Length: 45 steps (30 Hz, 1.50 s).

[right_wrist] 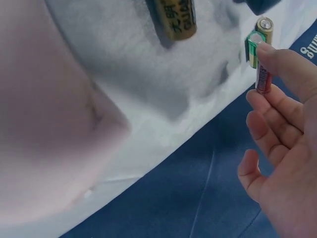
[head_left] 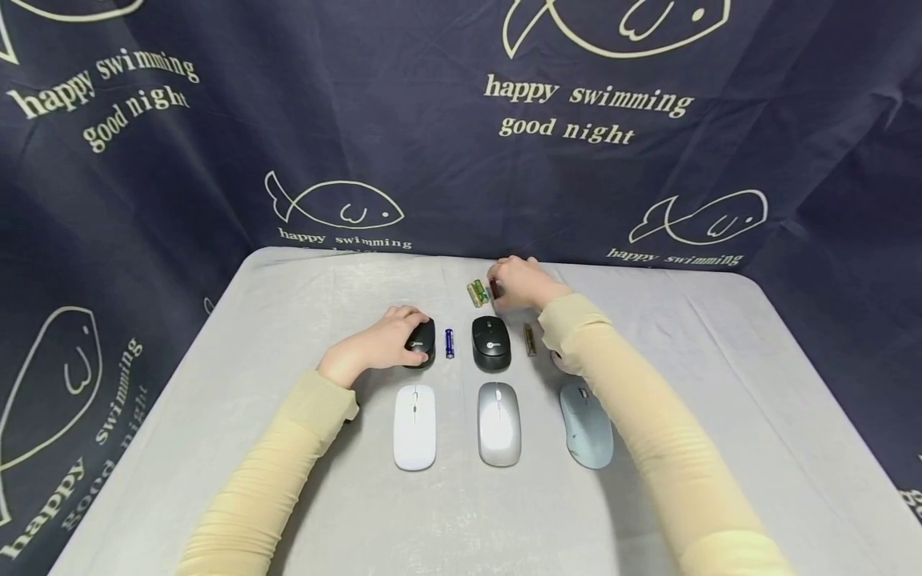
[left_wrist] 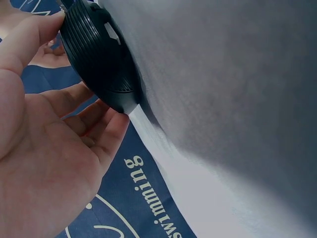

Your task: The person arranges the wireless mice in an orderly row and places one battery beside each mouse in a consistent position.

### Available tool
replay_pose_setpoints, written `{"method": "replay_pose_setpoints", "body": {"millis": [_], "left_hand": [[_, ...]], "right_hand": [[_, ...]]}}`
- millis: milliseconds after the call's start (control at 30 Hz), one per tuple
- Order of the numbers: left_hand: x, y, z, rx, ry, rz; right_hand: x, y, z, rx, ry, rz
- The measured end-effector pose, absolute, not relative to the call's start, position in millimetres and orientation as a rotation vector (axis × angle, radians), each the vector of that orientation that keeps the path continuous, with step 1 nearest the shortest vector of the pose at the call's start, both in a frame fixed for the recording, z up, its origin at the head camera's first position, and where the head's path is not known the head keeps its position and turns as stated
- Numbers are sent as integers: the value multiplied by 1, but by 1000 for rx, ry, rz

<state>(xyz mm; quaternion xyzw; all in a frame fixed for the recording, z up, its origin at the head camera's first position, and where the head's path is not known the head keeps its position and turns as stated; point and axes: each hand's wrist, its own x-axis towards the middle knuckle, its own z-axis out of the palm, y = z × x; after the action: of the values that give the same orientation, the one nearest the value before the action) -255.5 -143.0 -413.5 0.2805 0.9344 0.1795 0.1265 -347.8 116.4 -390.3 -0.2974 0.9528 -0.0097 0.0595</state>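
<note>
My left hand (head_left: 385, 340) grips a black computer mouse (head_left: 423, 342) at the left of the back row. In the left wrist view, thumb and fingers hold the edges of this mouse (left_wrist: 101, 54). Toward the table's far edge, my right hand (head_left: 524, 284) pinches a red battery (right_wrist: 264, 80) between thumb and fingers. Close beside it are a green battery (head_left: 481, 291) and a gold one (head_left: 473, 295). Blue battery casing (head_left: 450, 344) shows between the held mouse and a second black mouse (head_left: 491, 344). A dark gold battery (head_left: 530, 340) lies right of that second mouse.
Nearer the front, a white mouse (head_left: 414, 428), a silver mouse (head_left: 499, 424) and a light blue mouse (head_left: 587, 424) form a row on the grey-white tablecloth (head_left: 461, 520). A pinkish object (head_left: 563, 364) is partly hidden by the right sleeve. Dark blue printed curtains (head_left: 461, 160) surround the table.
</note>
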Motion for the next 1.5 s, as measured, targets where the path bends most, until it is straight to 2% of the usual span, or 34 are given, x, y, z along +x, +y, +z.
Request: {"method": "replay_pose_setpoints", "body": {"millis": [633,900,1500], "left_hand": [[-256,-143,-413,828,2714,521],[-256,-143,-413,813,2707,515],[-255,-142,-412,796,2700,517]], "right_hand": [[-330,125,-359,-974,2957,-58],[-320,125,-352,-898,2979,-69],[-282,117,-328,-996,3004,-120]]}}
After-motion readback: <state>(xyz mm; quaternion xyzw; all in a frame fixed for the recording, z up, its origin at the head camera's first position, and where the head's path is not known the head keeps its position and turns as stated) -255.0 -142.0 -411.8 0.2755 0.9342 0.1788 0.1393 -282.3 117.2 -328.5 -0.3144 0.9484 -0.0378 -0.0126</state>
